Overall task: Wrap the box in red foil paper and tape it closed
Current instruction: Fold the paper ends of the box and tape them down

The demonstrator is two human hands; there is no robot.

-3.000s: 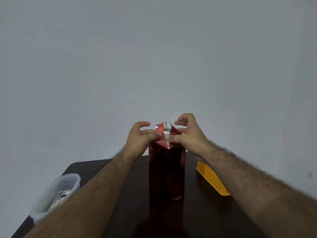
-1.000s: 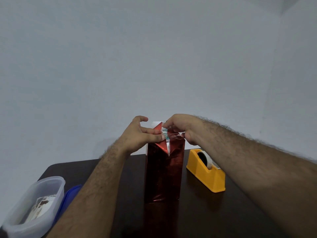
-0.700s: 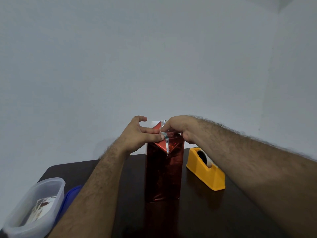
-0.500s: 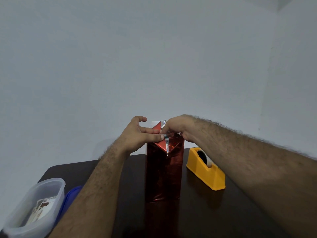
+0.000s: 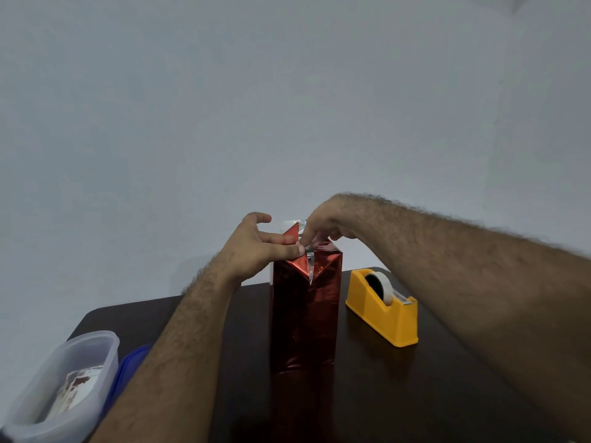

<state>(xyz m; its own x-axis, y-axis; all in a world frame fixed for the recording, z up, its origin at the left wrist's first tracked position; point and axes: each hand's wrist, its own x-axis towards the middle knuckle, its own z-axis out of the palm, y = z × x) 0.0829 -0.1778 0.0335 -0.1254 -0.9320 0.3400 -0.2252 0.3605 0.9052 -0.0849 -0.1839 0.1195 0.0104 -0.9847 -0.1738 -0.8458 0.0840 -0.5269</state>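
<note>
1. The box point(image 5: 305, 318), tall and wrapped in red foil paper point(image 5: 297, 262), stands upright near the middle of the dark surface point(image 5: 399, 394).
2. At its top the foil is folded into triangular flaps, with the silver underside showing along one edge and at the peak.
3. The left hand point(image 5: 256, 247) reaches in from the left; its fingers point(image 5: 286, 249) lie straight and pressed together against the folded flap at the top front of the box, the thumb lifted apart above.
4. The right hand point(image 5: 323, 223) comes over from the right, fingers curled down, pinching the foil at the top of the box just beside the left fingertips.
5. A yellow tape dispenser point(image 5: 382, 310) with a roll of tape sits on the surface just right of the box, apart from it.
6. At the left edge stands a clear plastic container point(image 5: 60, 383), a blue lid point(image 5: 126, 367) beside it.
</note>
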